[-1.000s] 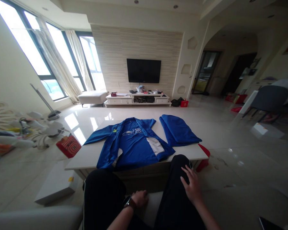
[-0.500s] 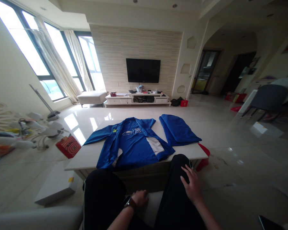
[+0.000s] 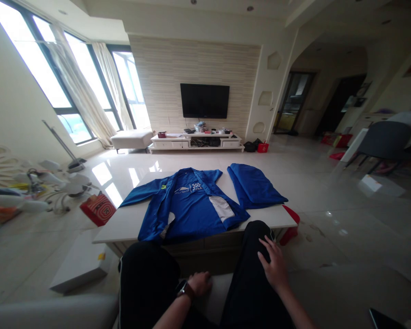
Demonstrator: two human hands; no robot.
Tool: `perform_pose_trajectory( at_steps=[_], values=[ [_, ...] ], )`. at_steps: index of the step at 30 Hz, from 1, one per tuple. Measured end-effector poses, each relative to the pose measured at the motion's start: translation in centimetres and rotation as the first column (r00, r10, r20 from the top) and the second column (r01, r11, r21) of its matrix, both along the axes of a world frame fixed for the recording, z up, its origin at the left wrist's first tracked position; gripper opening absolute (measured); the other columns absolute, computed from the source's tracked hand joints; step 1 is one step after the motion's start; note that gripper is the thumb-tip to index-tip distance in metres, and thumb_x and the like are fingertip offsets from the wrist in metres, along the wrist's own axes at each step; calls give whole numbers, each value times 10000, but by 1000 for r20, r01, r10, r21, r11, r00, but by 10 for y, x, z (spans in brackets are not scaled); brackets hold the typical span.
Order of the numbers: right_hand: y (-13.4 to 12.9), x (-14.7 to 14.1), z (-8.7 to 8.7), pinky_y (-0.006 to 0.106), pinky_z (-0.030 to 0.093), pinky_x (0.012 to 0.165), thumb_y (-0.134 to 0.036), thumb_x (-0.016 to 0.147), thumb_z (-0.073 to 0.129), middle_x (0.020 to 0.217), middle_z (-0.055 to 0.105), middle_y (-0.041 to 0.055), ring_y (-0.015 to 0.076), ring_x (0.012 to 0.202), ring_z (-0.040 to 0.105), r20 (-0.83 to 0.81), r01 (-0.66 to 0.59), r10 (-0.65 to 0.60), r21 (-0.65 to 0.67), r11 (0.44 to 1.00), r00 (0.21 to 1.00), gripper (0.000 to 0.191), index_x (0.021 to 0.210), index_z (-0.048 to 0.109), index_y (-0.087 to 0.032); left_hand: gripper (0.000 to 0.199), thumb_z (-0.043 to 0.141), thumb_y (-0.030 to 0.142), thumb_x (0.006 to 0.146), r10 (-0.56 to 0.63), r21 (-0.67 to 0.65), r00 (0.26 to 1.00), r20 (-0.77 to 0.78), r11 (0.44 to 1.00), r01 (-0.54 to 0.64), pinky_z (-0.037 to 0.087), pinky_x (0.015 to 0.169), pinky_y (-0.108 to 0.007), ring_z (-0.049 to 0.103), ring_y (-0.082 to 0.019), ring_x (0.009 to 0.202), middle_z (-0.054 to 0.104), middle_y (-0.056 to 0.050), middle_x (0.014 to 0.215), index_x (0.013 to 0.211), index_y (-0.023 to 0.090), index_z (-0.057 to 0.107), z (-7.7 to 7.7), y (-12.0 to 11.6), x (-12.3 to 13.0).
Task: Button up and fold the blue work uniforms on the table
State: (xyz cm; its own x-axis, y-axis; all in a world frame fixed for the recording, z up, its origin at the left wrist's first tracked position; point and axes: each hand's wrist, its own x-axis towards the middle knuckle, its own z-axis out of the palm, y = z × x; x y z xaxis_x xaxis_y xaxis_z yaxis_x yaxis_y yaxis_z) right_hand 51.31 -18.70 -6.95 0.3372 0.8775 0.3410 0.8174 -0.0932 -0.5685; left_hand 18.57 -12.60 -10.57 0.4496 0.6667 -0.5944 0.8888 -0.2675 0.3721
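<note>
My left hand (image 3: 199, 284), with a dark watch (image 3: 185, 289) on its wrist, rests on the seat between my thighs. Its fingers are curled in and nothing shows in them. On my right knee lies my right hand (image 3: 274, 265), fingers spread, holding nothing. In front of both hands a blue jacket (image 3: 192, 210) lies opened out on the white table (image 3: 123, 224), pale pocket patches and printed lettering showing. Its lower edge hangs slightly over the near table edge. A folded blue garment (image 3: 255, 185) sits to the jacket's right, apart from my hands.
A red bag (image 3: 97, 209) and a white box (image 3: 80, 262) stand on the floor to the left. Something red (image 3: 291, 226) is by the table's right end. Beyond are a TV cabinet (image 3: 171, 144) and a bench (image 3: 132, 139). A dark device (image 3: 383, 318) lies at lower right.
</note>
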Motion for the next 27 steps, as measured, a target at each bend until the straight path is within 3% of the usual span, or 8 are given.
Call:
perform_pose_trajectory(
  at_steps=[27],
  values=[
    [0,1,-2,574,411,1158,-503,958,496,1546,528,57,324,1421,470,-4,-8,8,49,999,1000,475,1356,653,-298,545,456,423,940,9,-2,1000,-10,1000,-9,443,1124,-541,584,-368,1340,644,-145,1447,1415,207,614,3,-1,1]
  ],
)
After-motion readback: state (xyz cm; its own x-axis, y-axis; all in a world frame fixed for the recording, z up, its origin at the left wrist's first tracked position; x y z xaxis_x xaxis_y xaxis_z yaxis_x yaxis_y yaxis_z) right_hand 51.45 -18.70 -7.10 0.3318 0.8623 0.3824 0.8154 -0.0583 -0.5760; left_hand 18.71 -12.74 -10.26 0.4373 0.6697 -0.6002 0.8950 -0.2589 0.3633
